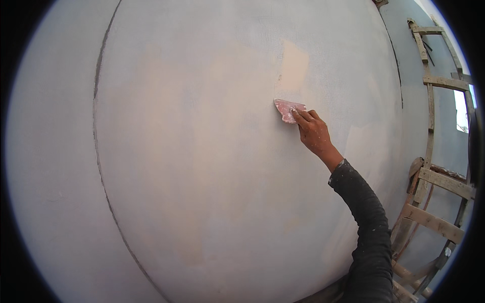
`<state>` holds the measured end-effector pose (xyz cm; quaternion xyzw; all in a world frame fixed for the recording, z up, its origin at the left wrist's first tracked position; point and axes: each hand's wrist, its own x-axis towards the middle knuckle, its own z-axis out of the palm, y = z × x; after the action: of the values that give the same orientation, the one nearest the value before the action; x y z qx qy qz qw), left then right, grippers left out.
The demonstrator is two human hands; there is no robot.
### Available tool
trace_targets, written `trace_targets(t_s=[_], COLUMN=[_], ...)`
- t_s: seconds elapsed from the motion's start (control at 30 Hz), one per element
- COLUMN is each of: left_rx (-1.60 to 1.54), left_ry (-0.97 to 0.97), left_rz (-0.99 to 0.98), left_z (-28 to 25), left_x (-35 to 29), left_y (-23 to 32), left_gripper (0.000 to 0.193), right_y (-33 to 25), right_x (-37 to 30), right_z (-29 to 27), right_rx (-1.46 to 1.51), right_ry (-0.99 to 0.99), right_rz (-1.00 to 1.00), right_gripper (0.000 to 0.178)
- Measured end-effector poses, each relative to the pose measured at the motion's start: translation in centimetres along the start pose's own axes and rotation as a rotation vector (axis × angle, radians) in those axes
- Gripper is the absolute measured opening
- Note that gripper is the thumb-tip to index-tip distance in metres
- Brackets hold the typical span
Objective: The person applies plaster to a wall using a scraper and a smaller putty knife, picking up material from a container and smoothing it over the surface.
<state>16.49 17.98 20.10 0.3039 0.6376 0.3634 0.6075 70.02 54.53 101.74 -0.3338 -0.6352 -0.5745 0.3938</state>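
**Right hand holds a pink scraper at a pale, patched wall**

In the head view, the right hand reaches in from the near right toward the middle of the wall. Its grip is closed around a flat, pinkish-red scraper, with the thumb and fingers on the right part of the blade and the rest of the blade showing to the left of the fingertips. The scraper lies at a slant and carries whitish smears. It appears to be laid against the wall, though with this wide lens I cannot tell whether its whole edge touches. The left hand is out of view, so I cannot tell how its grip stands.

Just beside the scraper, on its far side, is a cream patch with fairly sharp edges, plainer than the blurred, warm-toned areas spread over the wall to the left. The wall otherwise looks pale grey. A thin dark line runs along it well to the left, bending with the lens, and a shorter dark line shows on the far right.

White specks dot the back of the hand, and a dark sleeve covers the forearm to near the wrist. To the right, well apart from the scraper, stands a wooden ladder with rough crosspieces. Behind it is a blue-grey wall section with a bright opening.
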Motion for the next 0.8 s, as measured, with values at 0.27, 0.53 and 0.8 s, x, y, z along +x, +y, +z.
trace_targets(t_s=[0.27,0.53,0.8], left_rx=[0.047,0.044,0.061], left_ry=[-0.063,-0.019,-0.005], left_rz=[0.009,0.031,0.039], left_z=[1.7,1.8,1.8], left_x=[1.5,1.5,1.5], left_y=[1.3,1.5,1.2], left_gripper=[0.043,0.043,0.043], right_y=[16.0,6.4,7.3], right_x=[15.4,11.5,3.3], right_z=[-4.5,-2.7,-6.9], right_rx=[-0.174,-0.018,0.016], right_ry=[-0.105,-0.056,-0.134], right_rz=[0.802,-0.076,-0.079], right_gripper=[0.031,0.033,0.024])
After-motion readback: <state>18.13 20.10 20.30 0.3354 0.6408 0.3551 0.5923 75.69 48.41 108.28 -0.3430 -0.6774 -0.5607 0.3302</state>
